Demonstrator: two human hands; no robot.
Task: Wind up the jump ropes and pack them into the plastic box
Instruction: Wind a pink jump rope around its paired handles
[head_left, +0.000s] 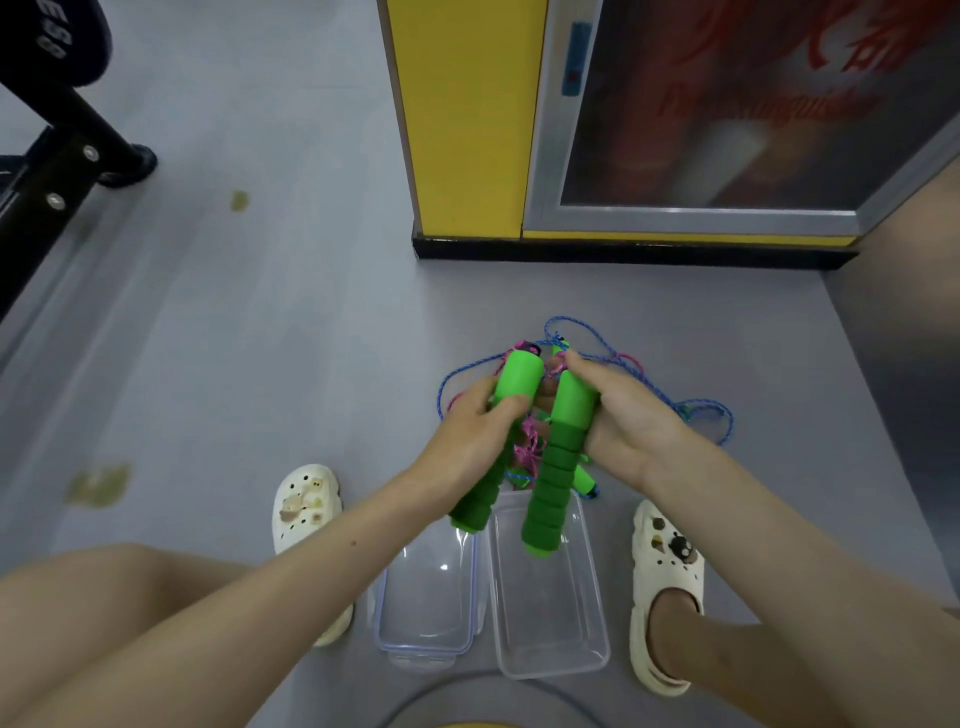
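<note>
My left hand (480, 431) grips one green foam jump-rope handle (511, 387), and my right hand (631, 415) grips a second green handle (558, 467) beside it. Both handles point down toward me. Pink and blue cord (527, 447) is bunched between them, and blue rope loops (711, 415) trail on the floor behind my hands. Another green handle end (584, 480) peeks out below my right hand. The clear plastic box (550, 613) stands open on the floor under the handles, with its clear lid (428, 597) lying to its left.
My feet in white clogs flank the box, the left clog (306, 509) and the right clog (667, 582). A yellow cabinet with a glass door (467, 130) stands ahead. Black gym equipment (47, 171) sits at the far left on the grey floor.
</note>
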